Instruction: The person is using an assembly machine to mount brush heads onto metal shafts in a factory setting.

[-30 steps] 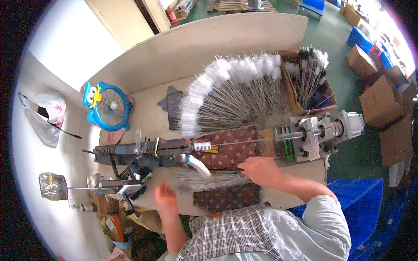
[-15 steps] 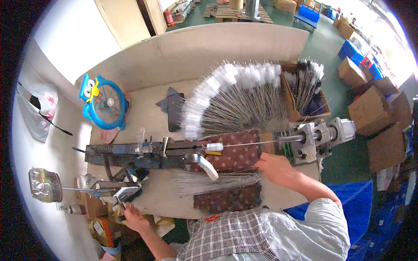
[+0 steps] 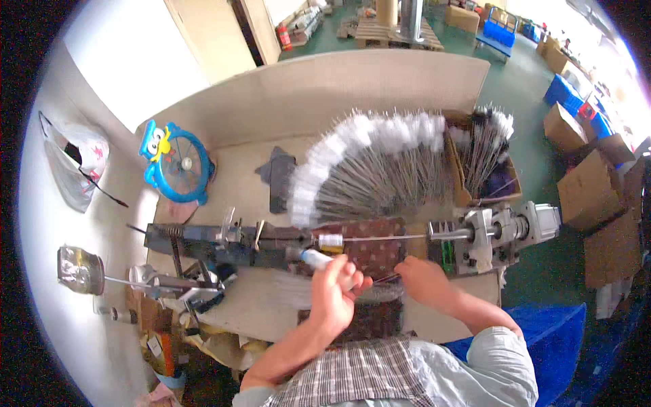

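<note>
Over the bench [image 3: 254, 298], the left hand [image 3: 332, 298] partly hides the white handle [image 3: 314, 258].

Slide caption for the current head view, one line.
Left hand gripping a white handle, right hand by dotted cloth, white-tipped wire brushes fanned behind.

Matt dotted cloth [image 3: 376, 254], shiny metal shaft [image 3: 456, 235], glossy blue plastic fan [image 3: 186, 163]

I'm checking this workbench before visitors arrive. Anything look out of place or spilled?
The blue cartoon-duck fan on the workbench, back left, looks odd: a toy-like thing near wire-stemmed white brushes. I see no clear spill.
</note>
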`<state>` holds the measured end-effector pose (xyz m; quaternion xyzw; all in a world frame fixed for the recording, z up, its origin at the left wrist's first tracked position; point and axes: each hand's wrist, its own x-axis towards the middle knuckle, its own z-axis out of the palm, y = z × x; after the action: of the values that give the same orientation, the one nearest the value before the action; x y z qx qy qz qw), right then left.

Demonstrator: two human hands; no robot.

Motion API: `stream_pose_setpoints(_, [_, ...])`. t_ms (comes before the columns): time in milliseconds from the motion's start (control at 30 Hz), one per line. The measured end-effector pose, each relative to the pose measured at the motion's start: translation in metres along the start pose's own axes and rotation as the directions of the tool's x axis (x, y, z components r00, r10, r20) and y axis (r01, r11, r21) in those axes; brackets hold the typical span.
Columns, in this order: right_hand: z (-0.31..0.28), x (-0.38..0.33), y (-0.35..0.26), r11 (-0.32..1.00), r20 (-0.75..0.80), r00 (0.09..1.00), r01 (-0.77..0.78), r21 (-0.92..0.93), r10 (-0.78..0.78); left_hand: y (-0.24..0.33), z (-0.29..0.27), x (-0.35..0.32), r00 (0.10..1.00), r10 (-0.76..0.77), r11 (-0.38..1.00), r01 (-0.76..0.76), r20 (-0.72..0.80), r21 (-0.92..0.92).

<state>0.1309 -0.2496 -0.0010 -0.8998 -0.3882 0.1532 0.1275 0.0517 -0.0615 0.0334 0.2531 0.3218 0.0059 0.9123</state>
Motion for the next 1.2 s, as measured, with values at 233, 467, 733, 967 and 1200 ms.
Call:
stream_pose_setpoints(233, [-0.024, -0.009, -0.014, 0.995, -0.093, 0.994, 0.056, -0.086, -0.064, 0.061, -0.028, -0.051, 0.945, 0.179, 0.973, -0.129, 0.274, -0.19])
stream_pose_setpoints(467, [-0.094, -0.027, 0.002, 0.995, -0.483, 0.876, -0.036, -0.089, -0.012, 0.046, -0.038, -0.064, 0.893, -0.256, 0.894, 0.073, 0.37, 0.443])
stream_pose_setpoints(733, [-0.1, 0.005, 0.004, 0.98, -0.525, 0.851, 0.102, 0.171, 0.003, -0.022, 0.042, 0.038, 0.694, 0.211, -0.023, -0.7, 0.688, 0.713])
stream_pose_setpoints(967, [-0.083, 0.03, 0.03, 0.986, -0.51, 0.856, 0.0, 0.167, 0.086, -0.028, 0.061, 0.098, 0.555, 0.091, -0.757, -0.501, 0.827, 0.42])
stream_pose_setpoints(1200, [-0.09, 0.04, 0.015, 0.963, -0.307, 0.937, 0.222, 0.152, -0.168, 0.012, 0.007, 0.066, 0.471, 0.214, -0.775, -0.452, 0.856, 0.442])
